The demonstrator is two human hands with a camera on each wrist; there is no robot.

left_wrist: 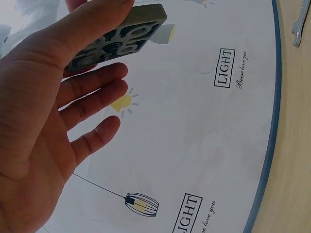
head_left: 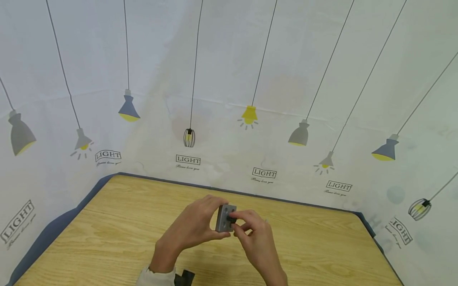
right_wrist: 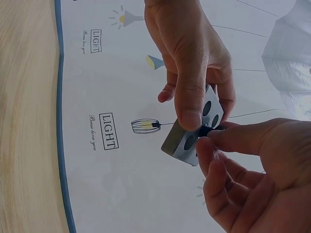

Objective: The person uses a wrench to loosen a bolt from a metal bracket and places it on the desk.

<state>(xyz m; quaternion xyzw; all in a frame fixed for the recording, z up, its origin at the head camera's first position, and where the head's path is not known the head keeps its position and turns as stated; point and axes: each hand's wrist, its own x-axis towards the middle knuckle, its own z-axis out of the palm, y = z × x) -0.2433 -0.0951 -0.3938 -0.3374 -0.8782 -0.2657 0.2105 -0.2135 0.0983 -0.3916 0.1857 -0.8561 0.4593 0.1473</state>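
Observation:
A small grey rectangular block [head_left: 222,224] with several round holes is held up above the table. My left hand [head_left: 195,222] grips it by its edges between thumb and fingers. With thumb and forefinger, my right hand [head_left: 255,234] pinches a small black knob-like part [right_wrist: 206,131] at the middle of the block's holed face. How deep that part sits in the hole cannot be seen. The block's other face [left_wrist: 116,43], with ring-shaped recesses, shows in the left wrist view, where the left hand's other fingers [left_wrist: 97,99] extend away from it.
Under the hands lies a light wood-grain table [head_left: 118,230] with a blue edge. Behind it hangs a white cloth printed with lamps. A grey metal tool [left_wrist: 299,29], like a wrench, lies on the table. Something black [head_left: 185,277] shows beside the left sleeve.

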